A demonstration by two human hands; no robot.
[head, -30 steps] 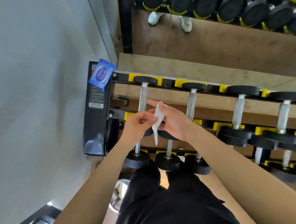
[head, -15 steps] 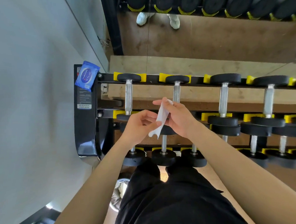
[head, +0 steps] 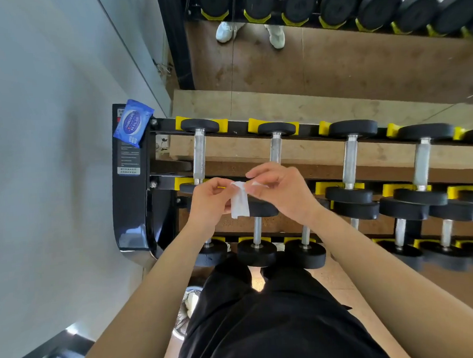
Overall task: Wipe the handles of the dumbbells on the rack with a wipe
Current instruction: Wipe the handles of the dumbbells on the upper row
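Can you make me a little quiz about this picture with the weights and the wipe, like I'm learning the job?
1. True or false: the left hand and the right hand both pinch the small white wipe.
2. Where does the blue plastic wipe packet lie? A) on the left end of the black metal rack; B) on the floor; C) on a dumbbell handle.
3. Fill in: the plastic cradles under the black round dumbbell heads are coloured ____.

Key: 1 true; 2 A; 3 yellow.
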